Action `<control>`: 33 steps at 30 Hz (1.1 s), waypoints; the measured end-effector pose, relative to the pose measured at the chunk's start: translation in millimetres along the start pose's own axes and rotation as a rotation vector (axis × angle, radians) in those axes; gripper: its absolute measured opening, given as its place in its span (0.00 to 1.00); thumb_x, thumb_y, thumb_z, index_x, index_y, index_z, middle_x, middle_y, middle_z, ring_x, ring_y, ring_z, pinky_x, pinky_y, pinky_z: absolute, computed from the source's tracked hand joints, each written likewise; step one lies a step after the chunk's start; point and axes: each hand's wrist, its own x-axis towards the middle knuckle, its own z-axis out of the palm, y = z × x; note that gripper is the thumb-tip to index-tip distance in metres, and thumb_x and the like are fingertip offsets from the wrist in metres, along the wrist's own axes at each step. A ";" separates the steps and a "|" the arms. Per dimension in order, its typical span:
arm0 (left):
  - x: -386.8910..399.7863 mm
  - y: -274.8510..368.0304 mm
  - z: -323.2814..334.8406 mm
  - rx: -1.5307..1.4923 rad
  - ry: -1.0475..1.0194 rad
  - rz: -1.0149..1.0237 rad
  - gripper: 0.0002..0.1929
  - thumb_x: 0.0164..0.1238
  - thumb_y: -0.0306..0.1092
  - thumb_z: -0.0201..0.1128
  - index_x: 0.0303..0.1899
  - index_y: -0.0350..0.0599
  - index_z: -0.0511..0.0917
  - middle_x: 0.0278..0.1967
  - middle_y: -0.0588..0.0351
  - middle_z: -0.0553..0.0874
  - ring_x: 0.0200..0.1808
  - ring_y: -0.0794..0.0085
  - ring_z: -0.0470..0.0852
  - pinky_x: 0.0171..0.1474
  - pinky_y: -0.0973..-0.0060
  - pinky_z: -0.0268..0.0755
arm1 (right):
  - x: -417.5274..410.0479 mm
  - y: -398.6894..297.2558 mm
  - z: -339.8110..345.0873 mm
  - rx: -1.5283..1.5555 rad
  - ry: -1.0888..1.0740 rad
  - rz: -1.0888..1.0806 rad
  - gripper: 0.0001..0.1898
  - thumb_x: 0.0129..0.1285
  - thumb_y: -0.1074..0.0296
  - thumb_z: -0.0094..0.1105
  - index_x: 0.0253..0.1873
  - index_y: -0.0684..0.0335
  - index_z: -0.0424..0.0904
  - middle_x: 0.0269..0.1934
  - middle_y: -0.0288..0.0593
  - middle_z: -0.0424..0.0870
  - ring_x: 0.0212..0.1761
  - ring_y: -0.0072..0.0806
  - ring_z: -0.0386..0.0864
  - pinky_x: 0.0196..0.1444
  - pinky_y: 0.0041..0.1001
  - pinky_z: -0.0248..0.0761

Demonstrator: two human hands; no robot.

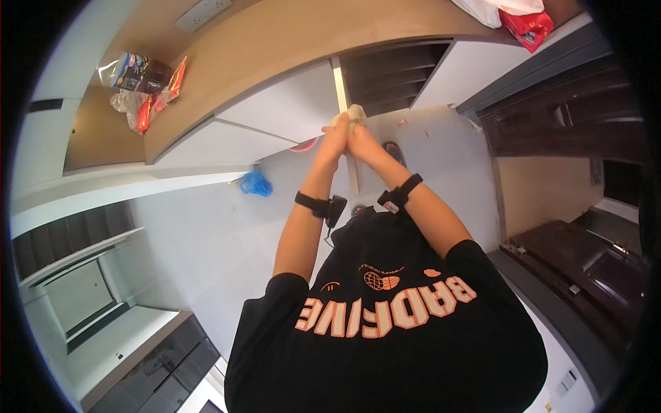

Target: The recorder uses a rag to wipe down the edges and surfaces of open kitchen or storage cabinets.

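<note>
A pale, crumpled cloth (356, 112) is gripped between my two hands, out in front of me. My left hand (337, 135) presses against it from the left, the thumb side uppermost. From the right, my right hand (358, 137) closes on the same cloth, its fingers mostly hidden. Both hands and the cloth lie over the narrow top edge of a cabinet door (339, 85), which stands swung out towards me. Whether the cloth wraps both faces of the door cannot be seen. Just beyond, the open cabinet (395, 75) shows dark shelves inside.
A brown countertop (268, 57) runs above white cabinet doors (289, 100). Plastic packages (142, 72) lie at its left, a red bag (528, 28) at its right. On the floor are a blue plastic bag (256, 184), a pink rim (303, 145) and a dark slipper (394, 152).
</note>
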 end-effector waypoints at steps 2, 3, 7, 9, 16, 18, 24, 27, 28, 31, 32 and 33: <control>49.2 28.5 39.4 -0.090 -0.230 0.056 0.37 0.71 0.59 0.56 0.62 0.29 0.73 0.59 0.42 0.79 0.59 0.62 0.78 0.61 0.66 0.70 | 57.5 30.3 -38.8 0.035 0.128 -0.035 0.29 0.71 0.48 0.48 0.52 0.77 0.79 0.48 0.69 0.83 0.54 0.54 0.83 0.54 0.42 0.75; 70.1 31.5 38.1 -0.083 -0.210 0.037 0.37 0.71 0.59 0.56 0.62 0.29 0.73 0.59 0.42 0.79 0.59 0.62 0.78 0.61 0.66 0.70 | 72.6 22.9 -40.9 0.051 0.108 -0.023 0.29 0.71 0.48 0.48 0.52 0.77 0.79 0.48 0.69 0.83 0.54 0.54 0.83 0.54 0.42 0.75; 112.1 73.8 23.2 -0.106 -0.057 -0.007 0.29 0.72 0.55 0.54 0.57 0.35 0.77 0.53 0.46 0.83 0.54 0.62 0.81 0.56 0.66 0.72 | 126.9 -27.4 -43.7 -0.165 0.034 0.113 0.33 0.67 0.41 0.49 0.54 0.73 0.81 0.52 0.69 0.82 0.57 0.56 0.81 0.58 0.42 0.73; 126.8 97.3 32.9 -0.069 -0.016 -0.016 0.24 0.73 0.53 0.51 0.55 0.41 0.79 0.50 0.51 0.85 0.51 0.65 0.83 0.54 0.67 0.74 | 157.2 -28.3 -53.7 -0.179 0.010 0.141 0.35 0.67 0.39 0.49 0.55 0.72 0.81 0.52 0.69 0.81 0.59 0.56 0.79 0.60 0.42 0.72; 150.0 93.8 18.0 -0.179 0.017 -0.023 0.29 0.68 0.50 0.55 0.56 0.27 0.76 0.53 0.41 0.82 0.55 0.58 0.78 0.58 0.60 0.67 | 177.3 -36.5 -48.9 -0.126 -0.098 0.200 0.36 0.67 0.39 0.47 0.57 0.73 0.79 0.57 0.70 0.78 0.62 0.56 0.77 0.62 0.41 0.70; 146.8 99.9 22.0 -0.175 0.003 -0.010 0.25 0.69 0.50 0.53 0.52 0.35 0.78 0.48 0.46 0.84 0.50 0.60 0.81 0.53 0.60 0.71 | 172.8 -40.6 -53.4 -0.159 -0.077 0.146 0.36 0.68 0.40 0.45 0.58 0.73 0.79 0.58 0.70 0.77 0.62 0.56 0.76 0.62 0.42 0.70; 86.6 107.5 24.1 0.072 0.046 -0.234 0.36 0.53 0.63 0.66 0.62 0.54 0.73 0.62 0.51 0.75 0.61 0.57 0.73 0.64 0.49 0.58 | 133.4 -41.2 -54.7 -0.364 -0.001 -0.063 0.27 0.70 0.50 0.44 0.57 0.69 0.80 0.53 0.68 0.81 0.57 0.55 0.80 0.60 0.43 0.71; 49.1 78.6 -3.6 0.039 -0.039 -0.277 0.37 0.54 0.63 0.66 0.62 0.53 0.73 0.61 0.50 0.75 0.61 0.57 0.72 0.65 0.49 0.58 | 77.8 -47.2 -27.1 -0.278 -0.014 -0.063 0.25 0.68 0.53 0.45 0.54 0.70 0.81 0.50 0.66 0.83 0.54 0.54 0.81 0.58 0.43 0.72; 32.0 84.1 17.7 0.051 -0.071 -0.278 0.36 0.55 0.62 0.67 0.62 0.52 0.73 0.61 0.50 0.76 0.61 0.57 0.73 0.65 0.50 0.58 | 76.7 -34.1 -41.9 -0.428 -0.003 -0.109 0.23 0.67 0.53 0.47 0.53 0.66 0.83 0.49 0.62 0.84 0.53 0.52 0.83 0.56 0.43 0.74; -11.4 69.4 26.1 -0.029 -0.199 -0.253 0.37 0.56 0.56 0.68 0.66 0.52 0.72 0.68 0.48 0.71 0.69 0.52 0.67 0.66 0.47 0.59 | 33.8 -22.5 -45.1 -0.379 0.060 0.050 0.22 0.65 0.53 0.49 0.53 0.62 0.83 0.48 0.61 0.85 0.52 0.51 0.83 0.54 0.42 0.75; -21.7 55.4 17.6 -0.033 -0.190 -0.256 0.37 0.56 0.56 0.68 0.66 0.52 0.72 0.68 0.48 0.71 0.69 0.52 0.67 0.66 0.47 0.59 | 11.6 -30.7 -37.1 -0.347 0.074 0.094 0.22 0.64 0.50 0.51 0.53 0.60 0.84 0.48 0.59 0.85 0.52 0.50 0.84 0.53 0.41 0.75; -30.4 47.9 19.7 -0.073 -0.192 -0.202 0.34 0.56 0.55 0.68 0.64 0.51 0.74 0.65 0.49 0.73 0.67 0.54 0.68 0.65 0.48 0.60 | -2.8 -29.3 -35.8 -0.347 0.087 0.093 0.22 0.64 0.50 0.51 0.53 0.60 0.84 0.48 0.59 0.85 0.52 0.50 0.84 0.53 0.41 0.75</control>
